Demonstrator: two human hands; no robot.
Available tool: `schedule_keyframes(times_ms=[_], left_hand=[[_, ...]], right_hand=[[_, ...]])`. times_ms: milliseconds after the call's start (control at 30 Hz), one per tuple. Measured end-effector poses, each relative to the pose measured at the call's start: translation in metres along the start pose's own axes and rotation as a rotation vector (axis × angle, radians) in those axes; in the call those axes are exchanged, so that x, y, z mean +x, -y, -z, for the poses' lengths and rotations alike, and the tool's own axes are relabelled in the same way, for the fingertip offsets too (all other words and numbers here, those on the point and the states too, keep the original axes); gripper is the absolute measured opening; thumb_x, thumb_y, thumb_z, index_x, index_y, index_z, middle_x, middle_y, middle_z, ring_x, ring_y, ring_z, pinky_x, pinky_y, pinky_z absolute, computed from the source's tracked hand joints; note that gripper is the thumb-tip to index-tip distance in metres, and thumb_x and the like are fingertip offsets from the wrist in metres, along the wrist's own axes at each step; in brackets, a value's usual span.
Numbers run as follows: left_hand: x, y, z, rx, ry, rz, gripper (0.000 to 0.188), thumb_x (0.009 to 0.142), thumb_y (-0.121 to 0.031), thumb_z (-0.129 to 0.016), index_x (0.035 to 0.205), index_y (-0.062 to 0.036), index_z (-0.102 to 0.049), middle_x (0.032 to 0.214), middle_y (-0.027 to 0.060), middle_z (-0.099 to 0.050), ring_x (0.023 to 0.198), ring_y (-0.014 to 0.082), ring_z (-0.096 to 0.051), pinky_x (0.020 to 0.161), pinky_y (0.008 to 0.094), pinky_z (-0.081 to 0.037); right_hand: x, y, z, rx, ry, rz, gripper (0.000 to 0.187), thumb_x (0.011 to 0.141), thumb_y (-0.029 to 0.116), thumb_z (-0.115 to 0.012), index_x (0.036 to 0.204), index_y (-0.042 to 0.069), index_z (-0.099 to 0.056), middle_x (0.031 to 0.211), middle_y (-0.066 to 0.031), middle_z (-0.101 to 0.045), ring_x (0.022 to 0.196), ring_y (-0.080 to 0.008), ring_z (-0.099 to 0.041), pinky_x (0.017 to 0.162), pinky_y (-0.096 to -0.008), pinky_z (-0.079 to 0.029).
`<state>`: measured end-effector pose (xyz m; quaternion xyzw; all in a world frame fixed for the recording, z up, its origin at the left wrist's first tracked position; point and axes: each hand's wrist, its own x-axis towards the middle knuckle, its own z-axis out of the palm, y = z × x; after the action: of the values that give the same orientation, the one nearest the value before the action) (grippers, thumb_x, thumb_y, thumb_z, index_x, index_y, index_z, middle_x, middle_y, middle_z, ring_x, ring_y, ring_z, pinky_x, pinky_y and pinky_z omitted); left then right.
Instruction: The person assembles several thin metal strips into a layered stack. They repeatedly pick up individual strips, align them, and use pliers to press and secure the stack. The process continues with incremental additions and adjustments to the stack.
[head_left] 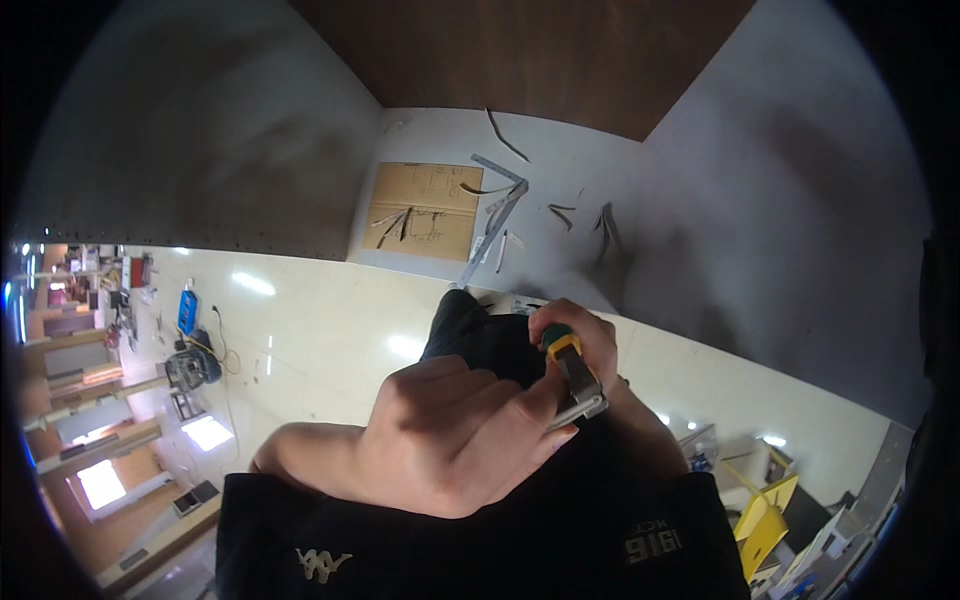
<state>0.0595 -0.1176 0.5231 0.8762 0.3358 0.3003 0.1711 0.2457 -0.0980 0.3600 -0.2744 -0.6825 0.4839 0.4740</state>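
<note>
You grasp a green-and-yellow-handled tool (578, 372) before your chest, nearer to you than the cardboard (390, 180) and to its right. Your right hand (592, 345) is wrapped about the handle, seemingly to steady it; your left hand (450, 430) is closed over the metal end, apparently for control at close range, though the exact contact of its fingers is partly hidden. Both arms are bent, which likely brings the tool under your eyes.

Beyond, the cardboard lies flat on a grey panel (575, 165), marked face up, perhaps so the sketch can be read from where you are. An angled metal ruler (476, 258) lies by the cardboard's right edge, presumably within easy reach. Dark strips (606, 228) are scattered on the cardboard and to its right, in no evident order, as if dropped there. Left of the cardboard, and nearer to you, a machine (190, 368) with a cord (232, 362) stands on the pale floor (310, 300), well apart from your hands.
</note>
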Motion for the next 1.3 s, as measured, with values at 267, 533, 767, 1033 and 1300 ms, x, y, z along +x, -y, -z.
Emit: schedule_keyframes(times_ms=[267, 533, 767, 1033, 1300], left_hand=[[-0.005, 0.017, -0.007, -0.116, -0.094, -0.009, 0.031, 0.077, -0.008, -0.075, 0.097, 0.0084, -0.058, 0.064, 0.0083, -0.058, 0.047, 0.0180, -0.054, 0.043, 0.0282, -0.041], [-0.002, 0.014, -0.007, -0.075, -0.049, -0.027, 0.032, 0.080, -0.014, -0.075, 0.095, 0.0077, -0.057, 0.063, 0.0091, -0.055, 0.046, 0.0186, -0.054, 0.044, 0.0280, -0.042], [-0.002, 0.007, -0.014, 0.018, -0.016, 0.182, 0.029, 0.085, -0.018, -0.071, 0.092, 0.0057, -0.056, 0.066, 0.0111, -0.057, 0.048, 0.0216, -0.053, 0.044, 0.0303, -0.042], [0.003, 0.024, -0.020, -0.079, -0.054, 0.206, 0.019, 0.088, -0.010, -0.067, 0.095, 0.0046, -0.058, 0.065, 0.0119, -0.059, 0.050, 0.0246, -0.055, 0.047, 0.0324, -0.044], [0.001, 0.035, -0.046, 0.119, -0.203, 0.347, 0.006, 0.092, -0.002, -0.059, 0.094, 0.0035, -0.060, 0.064, 0.0058, -0.066, 0.051, 0.0123, -0.063, 0.048, 0.0225, -0.048]], right_hand=[[0.002, -0.004, -0.008, 0.107, -0.148, 0.174, 0.044, 0.072, 0.015, -0.081, 0.103, 0.002, -0.052, 0.124, -0.0190, -0.053, 0.100, -0.0219, -0.058, 0.082, -0.0312, -0.048], [0.015, 0.028, 0.006, -0.299, 0.000, 0.163, 0.023, 0.073, 0.006, -0.075, 0.085, 0.000, -0.057, 0.125, -0.0197, -0.055, 0.103, -0.0292, -0.061, 0.086, -0.0376, -0.052], [-0.001, 0.012, 0.007, -0.285, -0.017, 0.085, 0.029, 0.062, 0.000, -0.075, 0.085, 0.001, -0.059, 0.119, -0.0165, -0.056, 0.097, -0.0293, -0.062, 0.079, -0.0377, -0.053], [-0.007, 0.002, 0.001, -0.279, -0.184, -0.001, 0.023, 0.072, -0.005, -0.060, 0.094, -0.002, -0.057, 0.106, -0.0189, -0.059, 0.085, -0.0317, -0.064, 0.073, -0.0339, -0.053], [0.003, -0.013, -0.007, -0.364, -0.229, -0.075, 0.033, 0.066, -0.006, -0.062, 0.098, -0.001, -0.054, 0.106, -0.0178, -0.056, 0.087, -0.0345, -0.061, 0.076, -0.0340, -0.052]])
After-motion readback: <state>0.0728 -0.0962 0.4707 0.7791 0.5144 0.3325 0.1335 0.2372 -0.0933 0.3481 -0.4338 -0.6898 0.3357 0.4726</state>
